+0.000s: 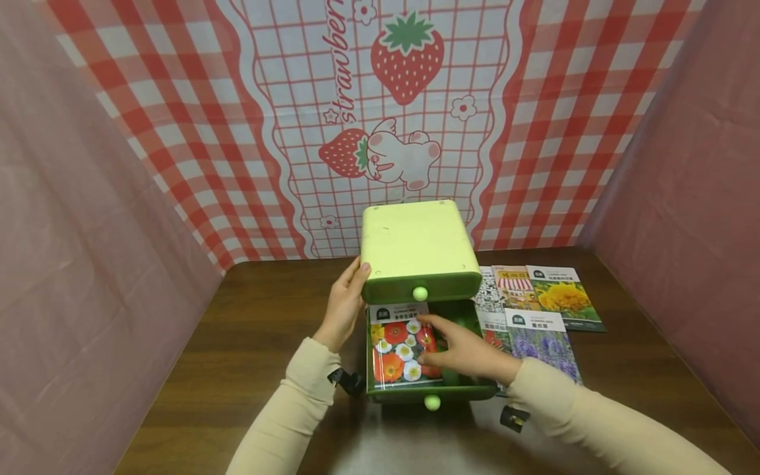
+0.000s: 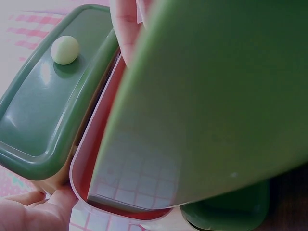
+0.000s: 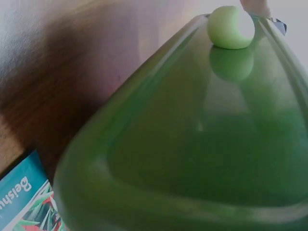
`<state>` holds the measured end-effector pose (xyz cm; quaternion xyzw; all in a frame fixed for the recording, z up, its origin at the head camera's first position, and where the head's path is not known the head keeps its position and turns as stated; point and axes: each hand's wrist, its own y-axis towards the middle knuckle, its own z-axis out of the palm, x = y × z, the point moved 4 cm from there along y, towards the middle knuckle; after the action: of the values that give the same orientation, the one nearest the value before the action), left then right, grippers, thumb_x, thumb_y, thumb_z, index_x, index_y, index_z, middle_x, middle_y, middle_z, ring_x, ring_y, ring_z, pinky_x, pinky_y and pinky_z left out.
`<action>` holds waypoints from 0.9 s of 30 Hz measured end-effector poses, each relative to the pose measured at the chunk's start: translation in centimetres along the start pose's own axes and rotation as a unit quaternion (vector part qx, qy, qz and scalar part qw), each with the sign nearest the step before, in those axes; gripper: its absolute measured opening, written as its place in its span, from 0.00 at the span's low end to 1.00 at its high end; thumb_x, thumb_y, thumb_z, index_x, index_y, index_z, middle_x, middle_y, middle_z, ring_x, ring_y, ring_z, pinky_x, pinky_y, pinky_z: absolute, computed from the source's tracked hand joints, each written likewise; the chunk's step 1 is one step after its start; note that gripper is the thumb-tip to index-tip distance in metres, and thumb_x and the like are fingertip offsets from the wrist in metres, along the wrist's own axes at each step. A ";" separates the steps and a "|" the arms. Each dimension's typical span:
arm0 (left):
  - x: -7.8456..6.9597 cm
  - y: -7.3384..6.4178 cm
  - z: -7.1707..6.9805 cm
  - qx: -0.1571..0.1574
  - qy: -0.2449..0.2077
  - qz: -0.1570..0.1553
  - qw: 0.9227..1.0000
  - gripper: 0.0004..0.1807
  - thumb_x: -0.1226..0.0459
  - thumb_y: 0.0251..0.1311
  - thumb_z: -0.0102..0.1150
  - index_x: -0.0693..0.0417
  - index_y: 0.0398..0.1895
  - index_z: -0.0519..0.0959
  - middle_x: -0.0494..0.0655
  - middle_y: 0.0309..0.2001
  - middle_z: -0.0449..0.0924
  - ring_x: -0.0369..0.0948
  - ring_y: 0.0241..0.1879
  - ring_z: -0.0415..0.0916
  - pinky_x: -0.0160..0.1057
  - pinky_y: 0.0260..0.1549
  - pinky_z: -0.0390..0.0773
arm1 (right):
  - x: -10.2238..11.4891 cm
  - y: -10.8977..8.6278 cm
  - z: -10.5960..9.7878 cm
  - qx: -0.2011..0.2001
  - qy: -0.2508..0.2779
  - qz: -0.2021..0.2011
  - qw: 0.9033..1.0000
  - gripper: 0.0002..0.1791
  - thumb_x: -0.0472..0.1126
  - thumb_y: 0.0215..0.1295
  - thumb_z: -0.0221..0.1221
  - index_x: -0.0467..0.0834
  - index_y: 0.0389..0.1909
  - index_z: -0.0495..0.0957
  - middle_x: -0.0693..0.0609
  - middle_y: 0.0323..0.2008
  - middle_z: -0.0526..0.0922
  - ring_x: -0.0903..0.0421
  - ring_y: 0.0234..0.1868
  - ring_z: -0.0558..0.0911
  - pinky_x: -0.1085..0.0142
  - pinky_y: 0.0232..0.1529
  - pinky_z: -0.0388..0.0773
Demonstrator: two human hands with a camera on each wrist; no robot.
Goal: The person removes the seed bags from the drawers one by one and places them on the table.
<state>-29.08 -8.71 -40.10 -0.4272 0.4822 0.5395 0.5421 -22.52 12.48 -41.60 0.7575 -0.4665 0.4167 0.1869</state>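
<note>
A small drawer cabinet point(image 1: 418, 239) with a pale yellow-green top and green fronts stands on the table. Its upper drawer point(image 1: 392, 289) is closed, while the lower drawer point(image 1: 463, 394) is pulled out. Inside that lower drawer, on the left, lies a seed packet point(image 1: 394, 353) picturing red, orange and white flowers. My left hand point(image 1: 343, 302) rests against the cabinet's left side, near the front corner. Over the lower drawer, my right hand point(image 1: 469, 349) has thumb and index finger spread apart at the packet's right part. Its other fingers are mostly hidden.
Right of the cabinet lie several more packets, among them a yellow-flower packet point(image 1: 564, 300) and a purple-flower packet point(image 1: 543, 343). A checked strawberry cloth point(image 1: 297, 165) hangs behind the brown table point(image 1: 267, 316). Pink cloth point(image 1: 677, 198) hangs at both sides.
</note>
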 end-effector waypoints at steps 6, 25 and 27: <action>0.0 0.0 0.0 0.000 0.000 -0.004 1.000 0.36 0.45 0.69 0.51 0.47 0.76 0.59 0.51 0.69 0.68 0.36 0.48 0.77 0.33 0.44 0.79 | -0.4 0.4 -0.4 -0.027 0.079 0.023 0.996 0.40 0.42 0.65 0.63 0.36 0.73 0.57 0.31 0.69 0.64 0.34 0.65 0.71 0.51 0.55 0.80; 0.0 0.0 0.0 0.000 -0.002 -0.003 1.000 0.35 0.46 0.70 0.51 0.48 0.76 0.59 0.52 0.69 0.69 0.34 0.43 0.76 0.31 0.38 0.77 | -0.9 1.0 -0.9 -0.052 0.237 0.115 0.963 0.22 0.32 0.71 0.52 0.24 0.61 0.66 0.38 0.42 0.81 0.58 0.33 0.81 0.62 0.39 0.86; 0.0 0.0 0.0 0.000 -0.001 -0.002 1.000 0.35 0.47 0.70 0.51 0.48 0.76 0.59 0.52 0.69 0.68 0.34 0.44 0.76 0.31 0.39 0.77 | -1.0 1.0 -0.8 -0.043 0.231 0.122 0.964 0.18 0.33 0.70 0.53 0.27 0.56 0.70 0.43 0.36 0.80 0.59 0.31 0.80 0.62 0.36 0.86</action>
<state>-29.12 -8.73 -40.09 -0.4273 0.4807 0.5388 0.5441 -23.92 13.05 -42.02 0.5694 -0.5171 0.5793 0.2697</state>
